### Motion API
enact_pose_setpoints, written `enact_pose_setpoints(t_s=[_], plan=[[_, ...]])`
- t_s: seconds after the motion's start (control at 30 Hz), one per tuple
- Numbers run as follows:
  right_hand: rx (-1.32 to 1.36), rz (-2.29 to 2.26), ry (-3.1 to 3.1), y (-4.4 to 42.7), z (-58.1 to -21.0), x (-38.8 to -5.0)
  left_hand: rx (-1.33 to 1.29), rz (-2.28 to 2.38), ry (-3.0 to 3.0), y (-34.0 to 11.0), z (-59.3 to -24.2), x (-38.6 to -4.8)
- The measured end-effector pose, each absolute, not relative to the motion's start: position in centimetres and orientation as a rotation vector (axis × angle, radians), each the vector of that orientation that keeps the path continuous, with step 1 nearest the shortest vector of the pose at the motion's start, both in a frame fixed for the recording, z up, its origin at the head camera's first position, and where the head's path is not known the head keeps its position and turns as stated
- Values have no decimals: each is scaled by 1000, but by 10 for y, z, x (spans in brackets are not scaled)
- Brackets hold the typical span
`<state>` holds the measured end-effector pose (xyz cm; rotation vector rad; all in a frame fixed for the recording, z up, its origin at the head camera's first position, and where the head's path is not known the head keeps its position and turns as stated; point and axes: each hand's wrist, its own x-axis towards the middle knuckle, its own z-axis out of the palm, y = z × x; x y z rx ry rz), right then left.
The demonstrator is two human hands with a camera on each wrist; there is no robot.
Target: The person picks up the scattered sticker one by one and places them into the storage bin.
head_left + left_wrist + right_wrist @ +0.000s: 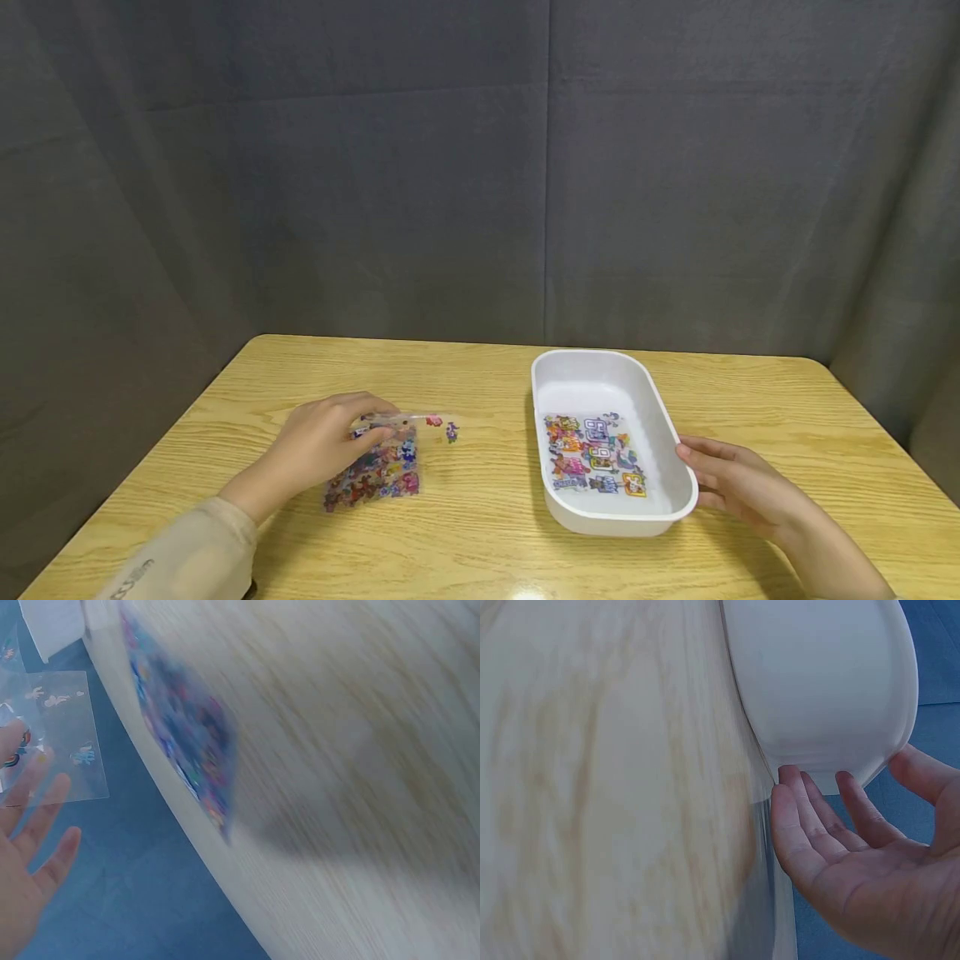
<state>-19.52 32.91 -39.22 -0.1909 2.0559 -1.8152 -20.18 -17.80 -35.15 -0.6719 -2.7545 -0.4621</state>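
Observation:
My left hand (322, 437) pinches a clear sticker sheet (94, 772) with sparse cartoon figures, its edge between thumb and fingers. Below that hand is a second sheet (367, 479) packed with colourful cartoon stickers. In the left wrist view this dense sheet is blurred, and I cannot tell whether it lies flat. To the right, a white plastic tray (600, 523) stands on the table. My right hand (738, 483) holds the tray's near right corner, thumb at the rim and fingers against the outer wall. Inside the tray lie stickers (597, 454) on clear film.
The wood-grain table (480, 550) has rounded far corners. A dark grey curtain (397, 208) hangs behind it and down the sides. Bare tabletop lies between the sheets and the tray.

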Motion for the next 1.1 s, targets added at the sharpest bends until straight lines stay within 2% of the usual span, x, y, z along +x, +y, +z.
enact_pose_setpoints(t_s=[1.1], plan=[[-229,-1807,2038,330,-395,-198,-799,-599,-2659,-95,-328,-210]])
